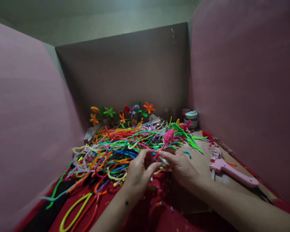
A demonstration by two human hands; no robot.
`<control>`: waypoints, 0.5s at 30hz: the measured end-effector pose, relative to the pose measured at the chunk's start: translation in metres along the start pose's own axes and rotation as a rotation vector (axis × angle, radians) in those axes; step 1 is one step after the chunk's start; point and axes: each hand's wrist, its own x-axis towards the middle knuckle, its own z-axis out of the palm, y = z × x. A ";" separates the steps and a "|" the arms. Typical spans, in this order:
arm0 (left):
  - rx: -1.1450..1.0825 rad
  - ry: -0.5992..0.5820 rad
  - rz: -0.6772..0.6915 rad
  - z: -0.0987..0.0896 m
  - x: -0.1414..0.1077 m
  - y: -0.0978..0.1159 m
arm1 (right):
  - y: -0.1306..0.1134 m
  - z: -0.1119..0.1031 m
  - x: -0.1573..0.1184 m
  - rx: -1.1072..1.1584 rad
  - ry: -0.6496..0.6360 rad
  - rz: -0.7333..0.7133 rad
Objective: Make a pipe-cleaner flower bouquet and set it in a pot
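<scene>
A pink pipe-cleaner flower bud (pixel 169 138) stands up above my fingertips, over the front of the pipe-cleaner heap. My right hand (pixel 182 166) is closed, thumb and fingers pinching the pink stem just below the bud. My left hand (pixel 143 169) meets it from the other side, its fingers pinched around the pink pipe cleaner too. Where the fingertips come together, the lower stem is mostly hidden. A small pale, shiny spot shows by my right fingers; I cannot tell what it is. Loose pipe cleaners (pixel 120 145) in many colours lie just beyond both hands.
A pink glue gun (pixel 234 172) lies at the right on a brown board (pixel 199 164). Finished pipe-cleaner flowers (pixel 132 111) stand at the back, left of a lidded jar (pixel 191 119). Yellow-handled scissors (pixel 74 212) rest front left on red cloth (pixel 128 222). Pink panels flank the table.
</scene>
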 end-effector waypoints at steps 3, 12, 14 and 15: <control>0.549 0.084 0.196 0.011 -0.005 -0.003 | 0.002 0.000 0.000 0.015 0.029 0.029; 0.965 0.108 0.368 0.015 -0.002 -0.004 | 0.003 0.001 -0.002 0.016 0.041 0.026; 0.825 0.113 0.354 0.014 -0.001 -0.005 | 0.002 0.001 -0.002 0.023 0.047 0.038; 0.737 0.115 0.333 0.013 -0.001 -0.005 | 0.002 0.002 -0.002 0.015 0.045 0.036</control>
